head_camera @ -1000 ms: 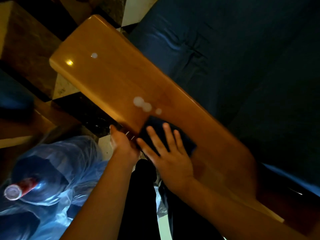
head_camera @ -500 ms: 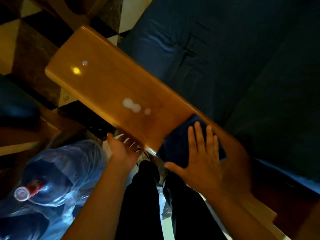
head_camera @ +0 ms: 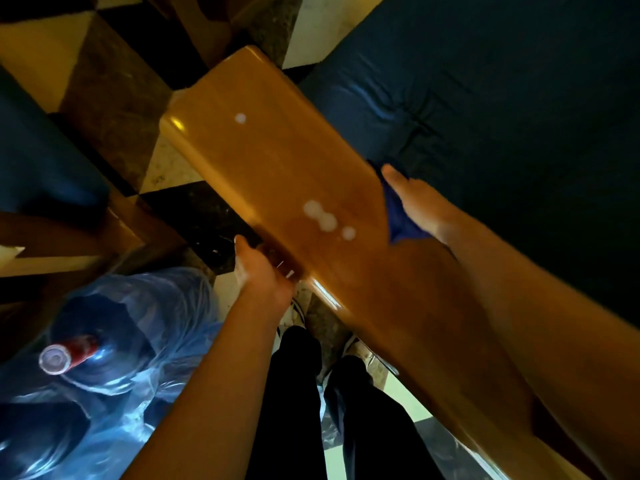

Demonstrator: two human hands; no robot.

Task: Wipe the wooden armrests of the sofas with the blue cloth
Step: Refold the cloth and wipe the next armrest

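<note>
Armrest (head_camera: 277, 174) — bagged water bottle (head_camera: 90, 355) beside, cushion (head_camera: 485, 116) opposite.

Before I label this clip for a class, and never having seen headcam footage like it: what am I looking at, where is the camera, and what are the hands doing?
There is no machine here, only a person's two bare hands. The single picture comes from a wide-angle camera worn on the head, looking down past the person's dark trousers.

The long slanted plank is a sofa's wooden armrest, with a dark blue cushion beside it. The pale dots on the wood look like light reflections, though I cannot be sure.

The right hand presses a blue cloth against the armrest's cushion-side edge. The left hand grips the opposite edge, its fingers hidden underneath. On the floor at the lower left stands a large water bottle wrapped in clear plastic.
</note>
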